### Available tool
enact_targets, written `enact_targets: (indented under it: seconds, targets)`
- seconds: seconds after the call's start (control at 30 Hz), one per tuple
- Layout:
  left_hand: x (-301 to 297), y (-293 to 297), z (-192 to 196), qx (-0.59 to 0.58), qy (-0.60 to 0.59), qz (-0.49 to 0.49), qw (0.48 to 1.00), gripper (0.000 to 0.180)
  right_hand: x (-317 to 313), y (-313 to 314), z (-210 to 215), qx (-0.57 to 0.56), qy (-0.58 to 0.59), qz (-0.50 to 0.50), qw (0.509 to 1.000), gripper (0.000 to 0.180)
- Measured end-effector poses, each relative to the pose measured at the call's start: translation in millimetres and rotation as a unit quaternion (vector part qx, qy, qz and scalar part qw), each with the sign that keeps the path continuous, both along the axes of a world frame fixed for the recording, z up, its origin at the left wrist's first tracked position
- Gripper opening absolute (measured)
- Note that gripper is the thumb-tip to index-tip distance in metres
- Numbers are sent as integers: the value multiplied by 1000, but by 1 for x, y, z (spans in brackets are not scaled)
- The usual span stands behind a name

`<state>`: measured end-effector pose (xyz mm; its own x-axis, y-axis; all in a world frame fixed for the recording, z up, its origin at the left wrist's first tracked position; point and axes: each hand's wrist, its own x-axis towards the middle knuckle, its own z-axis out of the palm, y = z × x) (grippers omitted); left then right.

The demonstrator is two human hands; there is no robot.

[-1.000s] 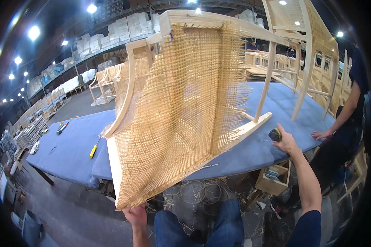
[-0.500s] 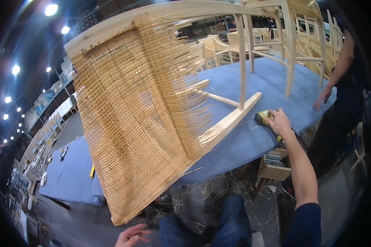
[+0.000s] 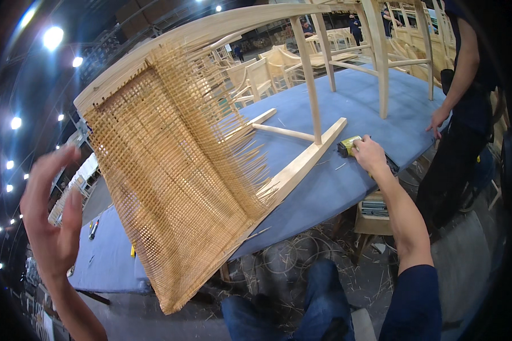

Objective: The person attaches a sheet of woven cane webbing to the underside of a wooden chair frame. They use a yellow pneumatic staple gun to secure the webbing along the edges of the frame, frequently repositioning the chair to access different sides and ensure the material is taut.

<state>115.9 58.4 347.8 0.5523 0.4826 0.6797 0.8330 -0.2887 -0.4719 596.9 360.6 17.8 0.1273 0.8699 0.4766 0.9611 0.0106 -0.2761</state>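
Chair (image 3: 210, 142) tilted, cane seat facing left hand (image 3: 51, 221)

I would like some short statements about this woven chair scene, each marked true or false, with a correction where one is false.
1. The right hand rests on a small yellow tool on the table. True.
2. The left hand grips the cane panel. False: it is raised, open and apart from it.
3. The table has a blue cover. True.
4. The cane weaving is trimmed flush. False: loose strand ends stick out.
5. Nobody else is nearby. False: another person stands at the table.
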Motion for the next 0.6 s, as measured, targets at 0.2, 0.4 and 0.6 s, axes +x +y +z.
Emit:
enact_targets:
  seconds: [0.2, 0.4, 0.6]
  targets:
    - [54, 64, 51, 90, 46, 34, 994, 50, -5, -2, 5, 22, -11, 12, 1000, 26]
    - [70, 125, 68, -112, 25, 173, 978, 62, -128, -76, -20, 276, 267, 148, 911, 43]
    - [61, 152, 99, -235, -32, 93, 967, 100, -283, -189, -67, 71, 856, 246, 450, 63]
